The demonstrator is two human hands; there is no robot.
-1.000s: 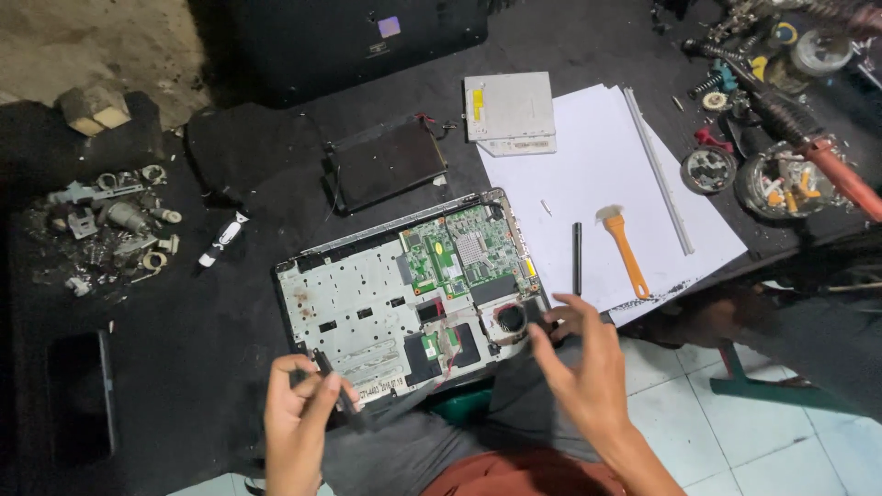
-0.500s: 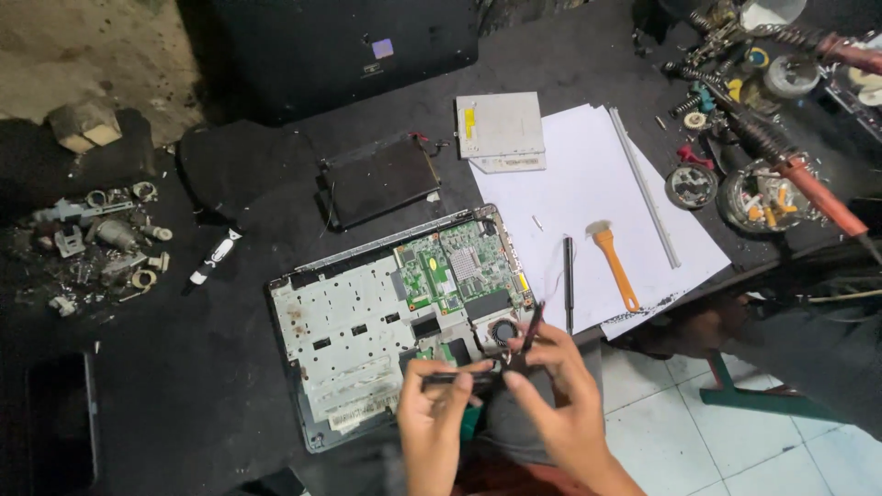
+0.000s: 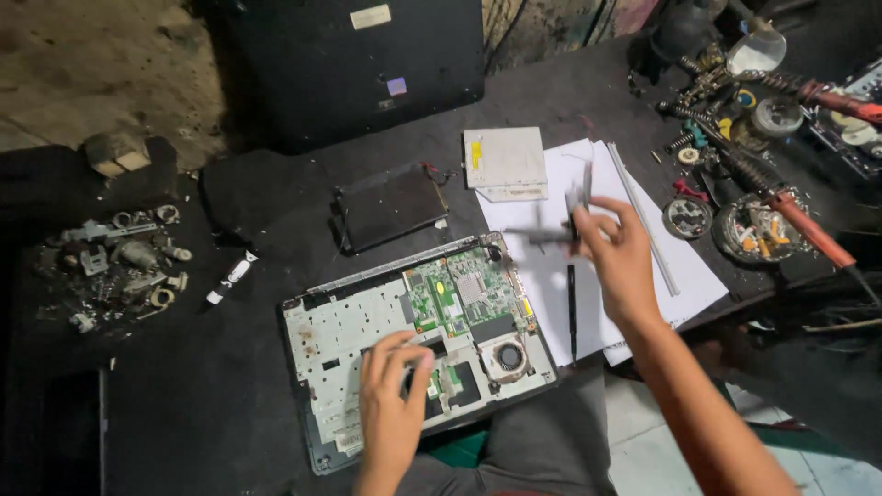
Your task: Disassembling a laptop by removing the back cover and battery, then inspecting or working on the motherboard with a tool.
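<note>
An opened laptop base [image 3: 349,340] lies on the dark table, its green circuit board [image 3: 459,294] and round fan [image 3: 508,355] exposed. My left hand [image 3: 393,400] rests flat on the lower middle of the base, fingers spread, holding nothing. My right hand [image 3: 620,262] is raised over the white paper sheets [image 3: 689,276], to the right of the laptop. Its fingers pinch a thin dark tool [image 3: 574,207], which is blurred by motion. A black pen-like tool [image 3: 571,317] lies on the paper just below that hand.
A white optical drive [image 3: 503,163] and a black flat module [image 3: 390,207] lie behind the laptop. A heap of metal parts [image 3: 119,262] sits at the left. Soldering irons [image 3: 799,225], round tins [image 3: 685,218] and clutter fill the right. A black lid [image 3: 349,64] lies at the back.
My right hand has lifted from the laptop's fan corner and swung up and right over the paper with the thin tool. My left hand has shifted left and now lies flat on the base.
</note>
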